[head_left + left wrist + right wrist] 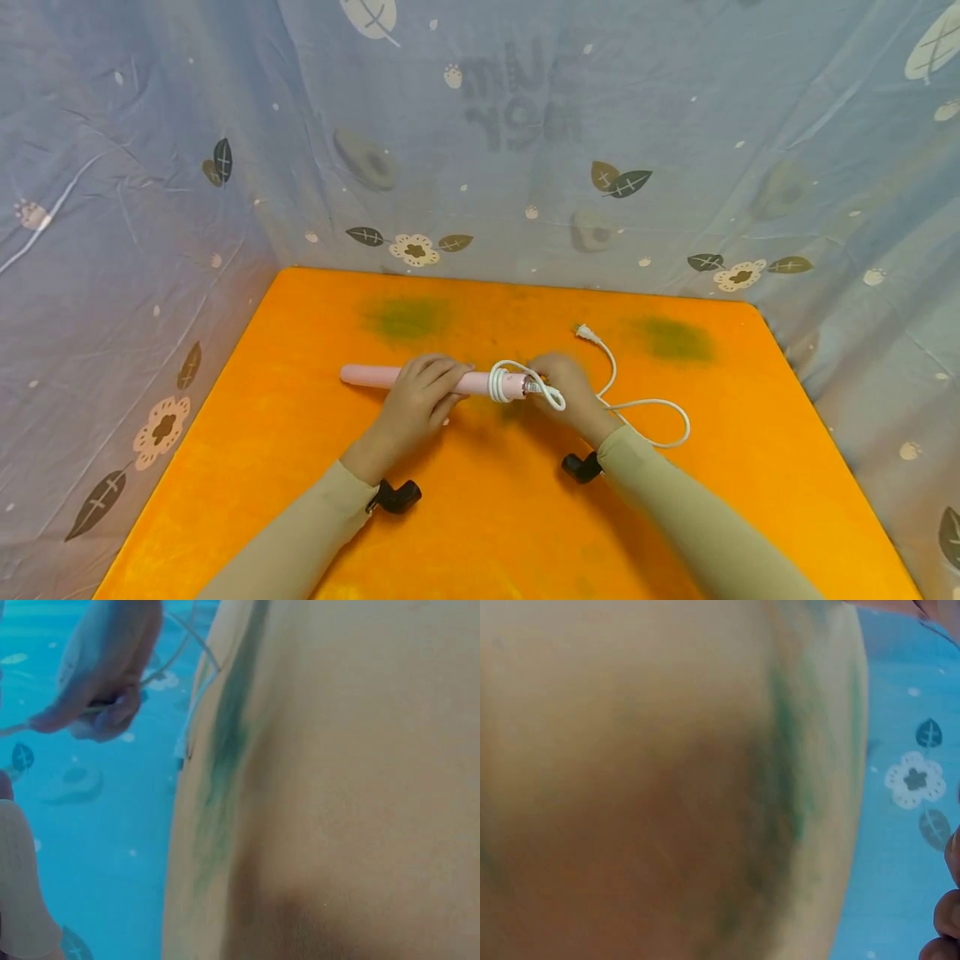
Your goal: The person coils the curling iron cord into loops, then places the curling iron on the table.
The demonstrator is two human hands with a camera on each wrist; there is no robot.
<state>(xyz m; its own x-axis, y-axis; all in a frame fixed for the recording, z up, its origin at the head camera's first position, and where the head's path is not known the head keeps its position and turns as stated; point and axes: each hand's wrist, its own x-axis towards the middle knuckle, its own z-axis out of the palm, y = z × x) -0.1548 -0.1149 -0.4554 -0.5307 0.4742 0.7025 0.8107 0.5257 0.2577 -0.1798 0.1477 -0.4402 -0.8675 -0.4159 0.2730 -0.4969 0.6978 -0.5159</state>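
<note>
A slim pink hair iron [472, 383] lies crosswise in front of me in the head view, over the orange tabletop. My left hand [416, 400] grips it around the middle, fingers over the top. A few turns of white cord [498, 385] wrap its right end, and a loop stands out beside them. At that end my right hand [566, 392] pinches the cord; the left wrist view shows the cord running between the thumb and fingers of this hand [112, 675]. Beyond the right hand, loose cord curves over the table to a white plug [587, 332].
The orange table [465, 533] has greenish smudges near its back edge. Blue-grey curtains [525, 208] with leaf and flower prints hang behind it and on both sides. Black wrist mounts [397, 497] sit at both cuffs.
</note>
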